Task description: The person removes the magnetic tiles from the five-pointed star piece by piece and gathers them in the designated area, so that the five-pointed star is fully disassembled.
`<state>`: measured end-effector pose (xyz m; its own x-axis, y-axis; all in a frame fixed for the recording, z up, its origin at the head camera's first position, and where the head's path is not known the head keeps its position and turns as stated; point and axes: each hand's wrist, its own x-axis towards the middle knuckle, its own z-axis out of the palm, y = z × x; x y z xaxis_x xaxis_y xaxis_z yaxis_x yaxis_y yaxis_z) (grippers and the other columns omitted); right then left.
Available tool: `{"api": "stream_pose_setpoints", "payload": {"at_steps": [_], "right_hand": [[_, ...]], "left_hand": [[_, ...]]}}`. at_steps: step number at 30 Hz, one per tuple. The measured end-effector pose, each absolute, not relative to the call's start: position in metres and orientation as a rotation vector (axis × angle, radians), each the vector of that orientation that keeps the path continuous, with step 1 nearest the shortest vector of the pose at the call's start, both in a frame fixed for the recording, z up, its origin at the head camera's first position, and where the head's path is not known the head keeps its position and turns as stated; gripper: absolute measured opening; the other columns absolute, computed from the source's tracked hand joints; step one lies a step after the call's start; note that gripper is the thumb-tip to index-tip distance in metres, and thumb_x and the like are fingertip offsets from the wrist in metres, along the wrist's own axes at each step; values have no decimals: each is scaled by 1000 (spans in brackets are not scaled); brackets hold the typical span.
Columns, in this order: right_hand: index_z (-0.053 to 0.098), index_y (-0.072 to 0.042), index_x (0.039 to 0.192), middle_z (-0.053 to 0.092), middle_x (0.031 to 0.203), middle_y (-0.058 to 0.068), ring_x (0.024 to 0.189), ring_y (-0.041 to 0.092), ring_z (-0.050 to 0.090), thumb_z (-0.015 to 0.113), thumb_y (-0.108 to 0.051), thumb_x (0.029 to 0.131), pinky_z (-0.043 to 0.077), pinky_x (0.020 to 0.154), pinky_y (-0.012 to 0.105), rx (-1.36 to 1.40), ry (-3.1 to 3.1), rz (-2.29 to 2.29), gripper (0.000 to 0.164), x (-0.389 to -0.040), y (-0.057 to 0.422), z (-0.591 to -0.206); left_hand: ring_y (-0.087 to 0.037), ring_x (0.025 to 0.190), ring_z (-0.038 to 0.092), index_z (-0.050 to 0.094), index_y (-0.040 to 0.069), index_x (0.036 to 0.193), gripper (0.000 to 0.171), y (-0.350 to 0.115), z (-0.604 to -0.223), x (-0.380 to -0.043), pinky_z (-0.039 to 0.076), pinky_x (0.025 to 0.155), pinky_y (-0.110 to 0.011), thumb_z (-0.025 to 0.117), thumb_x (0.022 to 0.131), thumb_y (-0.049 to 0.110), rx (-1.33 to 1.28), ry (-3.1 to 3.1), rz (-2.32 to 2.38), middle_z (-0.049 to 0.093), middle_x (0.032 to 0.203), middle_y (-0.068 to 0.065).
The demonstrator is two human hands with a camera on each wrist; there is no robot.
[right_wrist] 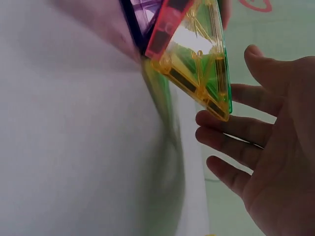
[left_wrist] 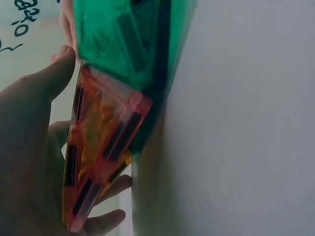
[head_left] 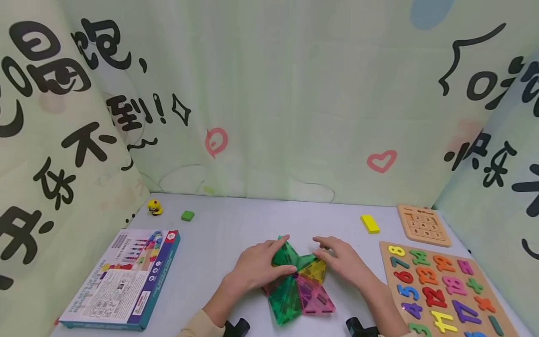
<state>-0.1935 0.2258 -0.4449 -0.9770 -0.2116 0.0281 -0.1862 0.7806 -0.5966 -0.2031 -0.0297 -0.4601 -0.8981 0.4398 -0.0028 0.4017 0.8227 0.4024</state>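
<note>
A star-like build of see-through magnetic tiles (head_left: 285, 299) is on the table in front of me, with green, pink and yellow parts. My left hand (head_left: 254, 267) grips its left side, the thumb over the top. In the left wrist view, a red-and-orange point (left_wrist: 106, 132) of the build lies between that thumb and the other fingers. My right hand (head_left: 344, 263) is at the right side, fingers spread and relaxed. Its fingertips are right at the tip of the yellow tile (right_wrist: 189, 81) in the right wrist view, with the thumb held away from it.
On the left lies a boxed toy set (head_left: 113, 281), with a yellow toy figure (head_left: 155, 207) and a green block (head_left: 187, 216) behind. To the right are a yellow block (head_left: 370, 224), a wooden number board (head_left: 446, 285) and a smaller wooden board (head_left: 423, 224). Printed curtains surround the table (head_left: 236, 220).
</note>
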Motion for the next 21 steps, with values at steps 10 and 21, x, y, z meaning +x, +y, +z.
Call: {"api": "stream_pose_setpoints", "payload": {"at_steps": [10,21], "right_hand": [[72,-13,111,73,98,3,86,14,61,65,-19,95,52,78,31,-149,2859,-1179,19,-194,210,-450],[72,-1,108,72,97,5,85,14,54,69,-22,93,47,71,26,104,2527,-1609,26,-198,219,-459]], "left_hand": [[-26,117,61,45,38,146,81,-13,-459,-199,53,89,-49,49,79,85,545,2937,600,59,138,-5],[-26,118,60,46,38,145,80,-14,-459,-197,53,88,-48,52,79,83,514,2940,624,58,138,-5]]}}
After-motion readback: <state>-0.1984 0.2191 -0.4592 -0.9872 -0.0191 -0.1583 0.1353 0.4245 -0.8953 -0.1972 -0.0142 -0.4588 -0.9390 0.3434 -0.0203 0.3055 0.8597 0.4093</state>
